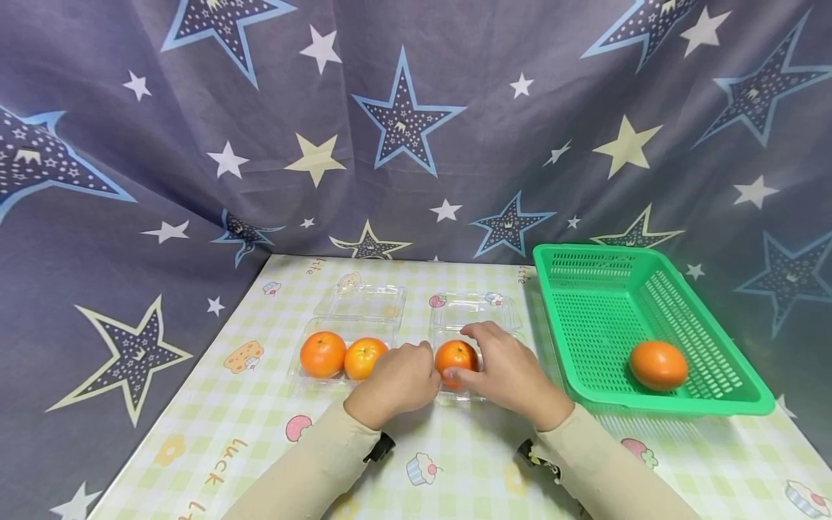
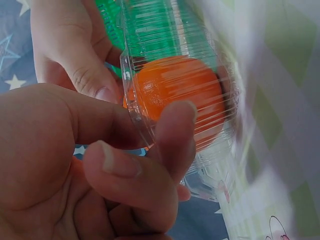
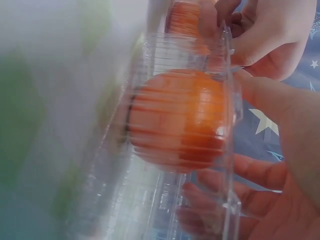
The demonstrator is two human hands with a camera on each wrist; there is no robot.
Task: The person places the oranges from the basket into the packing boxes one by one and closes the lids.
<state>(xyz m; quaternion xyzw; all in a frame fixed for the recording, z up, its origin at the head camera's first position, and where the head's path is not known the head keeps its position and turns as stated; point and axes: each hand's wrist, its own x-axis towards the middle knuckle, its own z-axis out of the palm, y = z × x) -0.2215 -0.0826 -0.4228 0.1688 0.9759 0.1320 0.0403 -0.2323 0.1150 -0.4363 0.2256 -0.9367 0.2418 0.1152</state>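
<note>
An orange (image 1: pixel 456 359) sits in the right-hand clear plastic clamshell box (image 3: pixel 165 197), whose lid lies folded back. Around that orange my right hand (image 1: pixel 510 372) is curved, thumb at its near side and fingers at its far side, reaching inside the box wall. With thumb and fingertips my left hand (image 1: pixel 399 379) pinches the box's left rim (image 2: pixel 132 95). Just left of this hand, a second clear box (image 1: pixel 347 330) with its lid back holds two more oranges, the left orange (image 1: pixel 323 354) and the right orange (image 1: pixel 365 357), which the hand partly covers.
A green plastic basket (image 1: pixel 650 403) stands on the right of the table, with one orange (image 1: pixel 659 365) in it. The table wears a checked, printed cover (image 1: pixel 481 462). A dark curtain with stars (image 1: pixel 416 195) hangs behind and at the sides.
</note>
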